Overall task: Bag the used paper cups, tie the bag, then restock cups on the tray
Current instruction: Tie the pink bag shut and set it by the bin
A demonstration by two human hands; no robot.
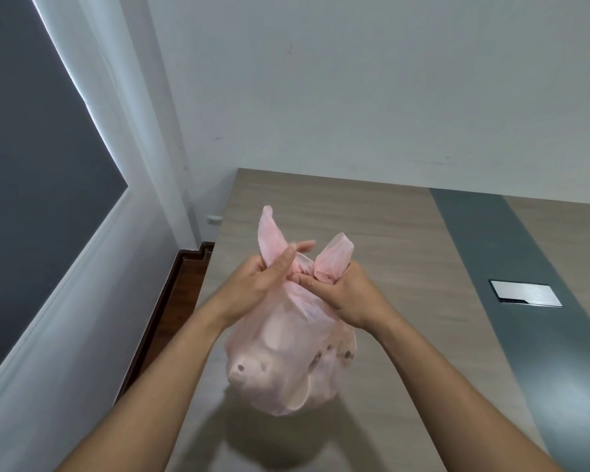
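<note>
Dead centre of the view: a translucent pink plastic bag [286, 362], bulging, over a wood-grain table [372, 226]. Dimly visible through the film, used paper cups [252, 367] lying on their sides, count unclear. Cannot tell whether the bag is resting on the tabletop or held just above it. A soft shadow [286, 437] directly beneath, toward 6 o'clock.

At the bag's neck, both hands close together. Left hand [256, 284] at 10 o'clock from the bulge, pinching the base of the left handle loop [269, 233] between thumb and fingers, forefinger stretched out across toward 3 o'clock. Right hand [348, 294] at 1 o'clock from the bulge, fingers curled tight round the base of the right handle loop [334, 257]. Both loops sticking up like ears toward 12 o'clock, with a bunched twist of plastic [300, 267] between the two hands.

Beyond, at 3 o'clock — a dark grey strip [491, 250] running along the table, with a brushed-metal plate [525, 294] set in it. At 9 o'clock, dark wooden floor [184, 284] off the table edge. At 11 o'clock from the bag, low on the white wall [355, 97], a small socket [214, 220].
</note>
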